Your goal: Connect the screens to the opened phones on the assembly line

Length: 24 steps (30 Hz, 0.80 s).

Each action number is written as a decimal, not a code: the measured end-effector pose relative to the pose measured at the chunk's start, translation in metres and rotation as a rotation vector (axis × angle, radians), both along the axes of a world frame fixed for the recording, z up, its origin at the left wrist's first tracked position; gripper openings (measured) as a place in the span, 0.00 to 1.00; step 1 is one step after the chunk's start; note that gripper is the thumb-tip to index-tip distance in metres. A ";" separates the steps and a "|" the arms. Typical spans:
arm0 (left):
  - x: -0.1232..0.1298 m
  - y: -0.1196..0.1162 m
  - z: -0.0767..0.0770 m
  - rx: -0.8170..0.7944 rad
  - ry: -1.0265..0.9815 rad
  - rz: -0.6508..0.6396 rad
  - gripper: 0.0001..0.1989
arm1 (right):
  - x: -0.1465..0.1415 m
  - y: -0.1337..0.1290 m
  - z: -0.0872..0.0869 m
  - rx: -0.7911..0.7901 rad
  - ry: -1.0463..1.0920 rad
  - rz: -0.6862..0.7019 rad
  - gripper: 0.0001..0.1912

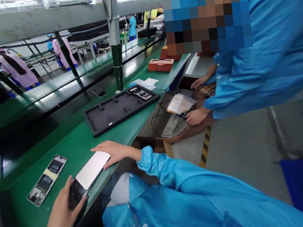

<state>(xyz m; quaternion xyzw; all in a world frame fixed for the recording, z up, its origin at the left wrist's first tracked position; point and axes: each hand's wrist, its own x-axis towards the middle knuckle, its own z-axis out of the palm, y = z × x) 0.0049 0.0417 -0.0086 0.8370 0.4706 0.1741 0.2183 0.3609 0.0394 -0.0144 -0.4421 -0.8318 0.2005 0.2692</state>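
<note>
In the head view a phone-like flat piece (pixel 92 170), with a white upper part and a glossy black lower end, lies at the bench's near edge. My left hand (pixel 63 211) grips its black end, thumb on the near side and fingers on the far side. Around the opposite end curls my right hand (pixel 114 151), its fingers along the top edge. To the left, an opened phone body (pixel 47 179) with two dark blocks and a pale yellow strip rests on the green bench (pixel 74 148).
A black compartment tray (pixel 108 116) holds a phone part (pixel 140 92) at its far end. Behind it are a dark phone (pixel 99 92) and a metal post (pixel 116 48). Red slotted holders (pixel 161 65) stand farther along. A co-worker in blue (pixel 245 78) bends at the right.
</note>
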 end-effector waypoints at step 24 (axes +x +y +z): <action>0.019 -0.009 0.033 -0.039 0.122 -0.096 0.45 | 0.000 -0.006 -0.010 -0.026 0.029 -0.028 0.54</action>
